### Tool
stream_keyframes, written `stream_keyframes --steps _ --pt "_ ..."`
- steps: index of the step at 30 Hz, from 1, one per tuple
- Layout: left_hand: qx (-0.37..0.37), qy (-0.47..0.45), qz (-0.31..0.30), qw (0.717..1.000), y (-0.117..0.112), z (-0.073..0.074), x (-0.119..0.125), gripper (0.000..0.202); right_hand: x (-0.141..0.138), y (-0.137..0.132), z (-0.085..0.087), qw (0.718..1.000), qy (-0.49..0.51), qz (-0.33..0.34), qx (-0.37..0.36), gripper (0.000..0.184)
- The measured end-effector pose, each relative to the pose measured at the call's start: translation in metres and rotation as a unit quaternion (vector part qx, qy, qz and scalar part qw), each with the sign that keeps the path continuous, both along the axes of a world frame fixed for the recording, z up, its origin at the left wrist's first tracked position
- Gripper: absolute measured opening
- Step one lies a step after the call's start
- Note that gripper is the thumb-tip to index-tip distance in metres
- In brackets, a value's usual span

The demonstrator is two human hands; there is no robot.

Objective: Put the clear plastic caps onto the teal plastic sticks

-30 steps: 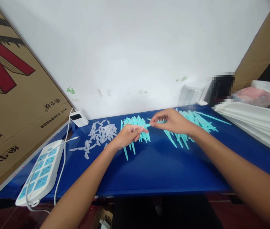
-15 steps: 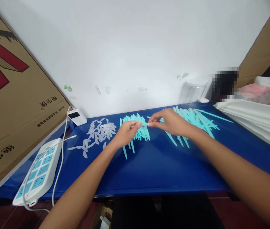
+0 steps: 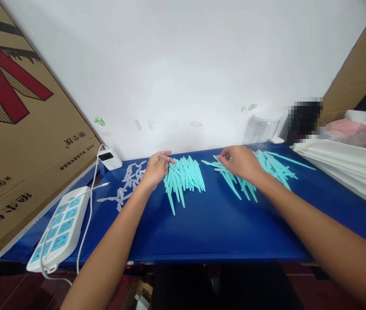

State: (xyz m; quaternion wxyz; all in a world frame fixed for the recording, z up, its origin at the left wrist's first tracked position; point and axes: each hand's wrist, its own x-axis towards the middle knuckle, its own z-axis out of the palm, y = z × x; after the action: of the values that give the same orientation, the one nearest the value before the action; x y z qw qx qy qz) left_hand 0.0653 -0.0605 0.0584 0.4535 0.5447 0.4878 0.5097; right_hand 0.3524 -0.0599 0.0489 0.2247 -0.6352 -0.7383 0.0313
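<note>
My left hand [image 3: 157,170] hovers between the scattered translucent, leaf-shaped pieces [image 3: 130,177] and the left pile of turquoise, tapered plastic sticks [image 3: 186,174]. Its fingers are apart, the forefinger stretched to the right, and I see nothing held in it. My right hand [image 3: 239,161] reaches over the right pile of turquoise sticks [image 3: 271,165]. Its thumb and forefinger come together on a turquoise stick [image 3: 217,163] at that pile's left side; the hand hides part of the pile. The left pile's sticks lie roughly side by side, while the right pile is looser.
On the blue tabletop [image 3: 195,232], a white power strip [image 3: 61,228] with a cable lies at left, near a small white device [image 3: 110,159]. A clear jar [image 3: 265,127] stands at the back right, beside stacked white trays [image 3: 341,159]. A cardboard box [image 3: 34,142] borders the left.
My hands have parted from the stick they held together above the left pile. The left has moved left and opened; the right has moved right to the other pile. The view has shifted slightly.
</note>
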Motion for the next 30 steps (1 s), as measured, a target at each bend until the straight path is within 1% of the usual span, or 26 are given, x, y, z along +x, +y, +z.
stream_keyframes --steps 2,3,4,6,9,11,14,17,20,22,24,25,27,30 --pt "0.029 0.058 0.019 0.998 0.004 -0.004 -0.005 0.032 -0.021 -0.007 -0.007 0.998 0.047 0.031 -0.019 0.035" --pt "0.042 0.081 0.030 0.995 0.007 -0.006 -0.008 0.032 -0.032 -0.011 -0.011 0.997 0.051 0.048 -0.032 0.037" --pt "0.054 0.101 0.040 0.993 0.009 -0.008 -0.010 0.033 -0.042 -0.014 -0.016 0.996 0.039 0.066 -0.045 0.037" --pt "0.078 0.139 0.053 0.986 0.012 -0.012 -0.013 0.033 -0.058 -0.018 -0.023 0.995 0.002 0.073 -0.061 0.038" --pt "0.093 0.167 0.049 0.980 0.013 -0.016 -0.012 0.042 -0.067 -0.020 -0.028 0.993 -0.031 0.064 -0.096 0.034" --pt "0.091 0.159 0.043 0.982 0.013 -0.019 -0.010 0.047 -0.065 -0.020 -0.027 0.990 -0.032 0.064 -0.119 0.028" --pt "0.082 0.136 0.033 0.987 0.013 -0.020 -0.006 0.044 -0.056 -0.019 -0.024 0.987 -0.025 0.073 -0.143 0.021" --pt "0.030 0.086 0.011 0.996 0.009 -0.018 -0.002 0.036 -0.047 -0.018 -0.020 0.984 -0.012 0.082 -0.158 0.024" --pt "-0.031 0.029 -0.035 0.998 0.003 -0.013 0.002 0.028 -0.040 -0.018 -0.016 0.983 0.001 0.088 -0.160 0.029" --pt "-0.039 0.017 -0.059 0.997 -0.001 -0.011 0.004 0.028 -0.036 -0.017 -0.014 0.984 0.008 0.086 -0.155 0.030" --pt "-0.032 0.023 -0.069 0.997 -0.002 -0.011 0.006 0.030 -0.033 -0.016 -0.012 0.985 0.013 0.085 -0.150 0.029" --pt "-0.028 0.027 -0.072 0.997 -0.002 -0.012 0.006 0.031 -0.031 -0.015 -0.012 0.984 0.026 0.092 -0.152 0.027" --pt "-0.022 0.029 -0.075 0.997 -0.001 -0.015 0.006 0.032 -0.030 -0.013 -0.013 0.976 0.085 0.115 -0.164 0.022" --pt "-0.008 0.030 -0.070 0.997 0.002 -0.020 0.005 0.036 -0.029 -0.010 -0.016 0.951 0.208 0.154 -0.171 0.016"
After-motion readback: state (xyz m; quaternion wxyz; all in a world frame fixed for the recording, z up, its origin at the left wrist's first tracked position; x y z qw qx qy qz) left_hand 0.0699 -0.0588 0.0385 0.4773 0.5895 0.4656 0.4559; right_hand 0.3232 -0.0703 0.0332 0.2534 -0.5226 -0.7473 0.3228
